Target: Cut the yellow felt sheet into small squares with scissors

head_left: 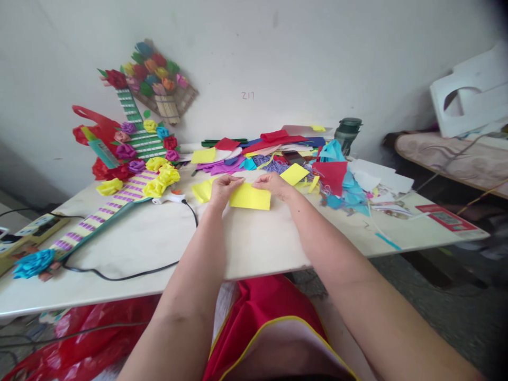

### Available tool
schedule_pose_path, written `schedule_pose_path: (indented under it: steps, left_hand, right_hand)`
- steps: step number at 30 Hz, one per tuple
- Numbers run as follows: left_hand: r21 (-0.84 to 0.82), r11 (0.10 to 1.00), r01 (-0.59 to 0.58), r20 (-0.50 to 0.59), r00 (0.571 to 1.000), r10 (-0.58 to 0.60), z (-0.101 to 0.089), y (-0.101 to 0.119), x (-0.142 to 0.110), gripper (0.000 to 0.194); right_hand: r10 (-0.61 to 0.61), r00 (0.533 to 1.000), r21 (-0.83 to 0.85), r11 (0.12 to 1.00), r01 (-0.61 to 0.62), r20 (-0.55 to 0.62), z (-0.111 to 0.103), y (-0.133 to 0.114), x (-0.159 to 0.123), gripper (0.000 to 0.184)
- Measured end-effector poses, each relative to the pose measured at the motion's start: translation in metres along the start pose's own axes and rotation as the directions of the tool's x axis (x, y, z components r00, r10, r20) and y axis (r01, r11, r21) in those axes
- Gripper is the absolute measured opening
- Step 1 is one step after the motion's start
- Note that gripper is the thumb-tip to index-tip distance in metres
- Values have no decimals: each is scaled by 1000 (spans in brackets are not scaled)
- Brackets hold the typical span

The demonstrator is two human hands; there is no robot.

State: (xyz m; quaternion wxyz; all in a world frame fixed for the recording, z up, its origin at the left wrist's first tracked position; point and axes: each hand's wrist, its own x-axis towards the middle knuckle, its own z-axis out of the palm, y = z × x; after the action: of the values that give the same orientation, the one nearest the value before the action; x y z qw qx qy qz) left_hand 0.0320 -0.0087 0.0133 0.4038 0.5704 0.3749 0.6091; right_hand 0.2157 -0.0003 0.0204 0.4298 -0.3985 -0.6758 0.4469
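A rectangular piece of yellow crepe paper (251,198) is held just above the white table. My left hand (225,189) pinches it near its upper left, thumb and fingers pressed together. On its upper right edge, my right hand (273,185) grips it the same way. Another yellow piece (202,190) lies left of my left hand, and a yellow strip (294,173) rests just behind my right hand. The fingertips partly cover the held paper's top edge.
Coloured paper scraps (226,161) pile up along the wall beside a dark green bottle (347,135). At left stands a striped panel (107,206) with paper flowers. A glue gun (170,198) trails a black cord (130,277) across the table.
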Motion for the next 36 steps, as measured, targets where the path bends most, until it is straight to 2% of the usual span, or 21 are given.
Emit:
schedule_pose_path:
  steps: [3,5,11,18,27,30,36]
  left_hand:
    - [60,996,-69,-24,997,71,3,3,1,25]
    - [70,995,-75,-32,997,77,3,3,2,24]
    - [44,997,57,-88,995,-53,-3,-7,4,33]
    - [37,989,141,-129,982,-136,-3,-11,4,38]
    - [93,994,62,-214,976,-41,4,-6,0,38]
    - [39,998,43,-215,976,-34,5,-5,1,33]
    - [15,1000,-16,-182,983,18,4,0,-2,40]
  right_hand:
    - [17,999,36,999,-16,-30,0,3,3,20]
    - [10,999,64,998,-8,-35,0,3,4,22]
    - [-44,998,74,996,46,-34,3,-2,3,24]
    - [-25,999,73,997,27,-30,7,-3,0,21]
    - [-26,999,64,998,28,-34,10,-13,-6,33]
    - [-48,999,82,995,49,-17,10,-13,-6,34]
    - [-76,997,118,990,73,27,8,-11,-4,35]
